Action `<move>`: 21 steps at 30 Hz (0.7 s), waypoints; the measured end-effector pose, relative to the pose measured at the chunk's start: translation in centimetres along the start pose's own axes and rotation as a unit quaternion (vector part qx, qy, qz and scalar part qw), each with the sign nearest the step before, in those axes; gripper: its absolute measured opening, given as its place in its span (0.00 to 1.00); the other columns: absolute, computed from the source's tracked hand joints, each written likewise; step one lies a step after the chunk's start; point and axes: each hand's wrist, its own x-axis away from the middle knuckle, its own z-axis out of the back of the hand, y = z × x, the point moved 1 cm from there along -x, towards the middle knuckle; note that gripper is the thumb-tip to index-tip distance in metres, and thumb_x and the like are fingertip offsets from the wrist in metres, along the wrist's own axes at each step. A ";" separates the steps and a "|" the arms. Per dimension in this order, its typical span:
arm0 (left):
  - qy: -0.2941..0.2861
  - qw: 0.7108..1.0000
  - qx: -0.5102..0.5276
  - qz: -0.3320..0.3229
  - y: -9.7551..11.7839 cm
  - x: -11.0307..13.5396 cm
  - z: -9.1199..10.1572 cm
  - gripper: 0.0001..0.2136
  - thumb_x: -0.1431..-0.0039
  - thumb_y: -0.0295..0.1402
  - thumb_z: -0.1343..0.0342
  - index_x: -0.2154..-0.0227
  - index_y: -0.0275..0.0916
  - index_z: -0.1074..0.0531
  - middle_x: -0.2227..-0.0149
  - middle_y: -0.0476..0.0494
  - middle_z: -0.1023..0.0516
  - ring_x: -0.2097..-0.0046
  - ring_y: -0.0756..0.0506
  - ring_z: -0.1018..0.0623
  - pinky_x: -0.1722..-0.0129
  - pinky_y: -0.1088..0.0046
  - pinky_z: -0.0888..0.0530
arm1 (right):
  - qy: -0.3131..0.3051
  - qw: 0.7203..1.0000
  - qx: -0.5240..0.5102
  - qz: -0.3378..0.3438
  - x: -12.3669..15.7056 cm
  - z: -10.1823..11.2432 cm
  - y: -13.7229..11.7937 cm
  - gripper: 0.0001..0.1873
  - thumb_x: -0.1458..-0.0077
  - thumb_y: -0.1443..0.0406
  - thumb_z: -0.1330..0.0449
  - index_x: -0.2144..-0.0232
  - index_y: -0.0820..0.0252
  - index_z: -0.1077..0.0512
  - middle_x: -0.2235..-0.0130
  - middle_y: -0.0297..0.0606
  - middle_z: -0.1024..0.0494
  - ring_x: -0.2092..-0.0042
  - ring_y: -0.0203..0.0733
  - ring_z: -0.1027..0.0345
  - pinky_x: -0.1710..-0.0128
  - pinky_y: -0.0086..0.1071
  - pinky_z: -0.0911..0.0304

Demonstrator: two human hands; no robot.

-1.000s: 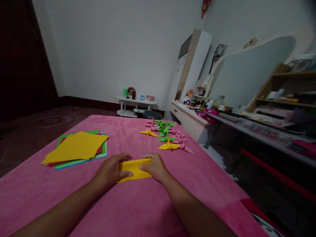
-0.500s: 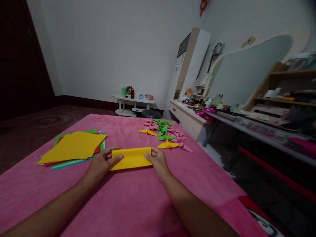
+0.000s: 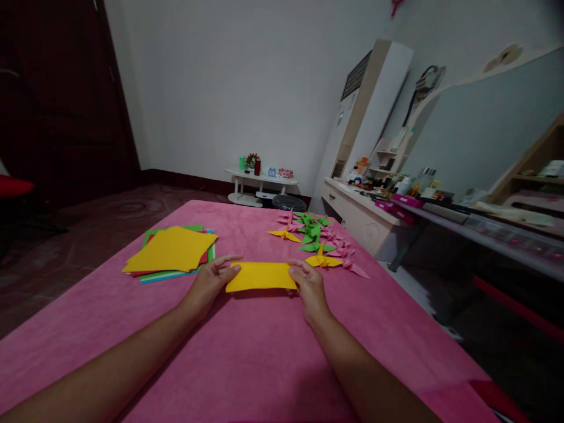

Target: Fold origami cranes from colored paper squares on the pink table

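Note:
A yellow sheet of paper (image 3: 261,276), folded into a long rectangle, lies on the pink cloth of the table (image 3: 247,364). My left hand (image 3: 210,284) pinches its left end with thumb on top. My right hand (image 3: 310,286) pinches its right end the same way. Both forearms reach in from the bottom edge.
A stack of coloured paper sheets (image 3: 173,252), yellow on top, lies to the left. Several folded paper cranes (image 3: 315,241) in pink, green and yellow lie at the far right of the table. A cluttered dresser (image 3: 371,207) and shelves stand to the right.
Both hands went from pressing flat on the folded yellow paper to gripping its two ends. The paper now lies unfolded wider between them, and the camera turned left.

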 end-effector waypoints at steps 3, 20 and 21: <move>0.001 0.999 0.047 0.021 -0.2 -0.1 0.1 0.17 0.55 0.36 0.37 0.62 0.33 0.26 0.65 0.41 0.21 0.67 0.47 0.23 0.71 0.75 0.27 | 0.003 0.998 -0.040 -0.057 0.0 0.1 -0.2 0.13 0.61 0.65 0.39 0.68 0.62 0.26 0.76 0.34 0.24 0.81 0.34 0.35 0.83 0.26 0.40; 0.014 0.998 -0.041 -0.041 0.4 0.1 -0.2 0.12 0.53 0.38 0.39 0.70 0.32 0.24 0.78 0.48 0.27 0.76 0.52 0.30 0.76 0.78 0.34 | -0.042 0.997 0.065 0.020 0.2 0.5 -0.3 0.13 0.56 0.59 0.37 0.80 0.62 0.32 0.82 0.29 0.32 0.82 0.28 0.43 0.84 0.23 0.49; 0.025 0.995 -0.066 -0.064 0.6 0.1 -0.2 0.12 0.53 0.39 0.39 0.73 0.32 0.24 0.78 0.48 0.28 0.75 0.52 0.30 0.75 0.78 0.35 | -0.042 0.995 0.082 0.030 0.2 0.6 -0.3 0.15 0.55 0.58 0.37 0.81 0.62 0.34 0.84 0.27 0.35 0.84 0.27 0.47 0.85 0.23 0.54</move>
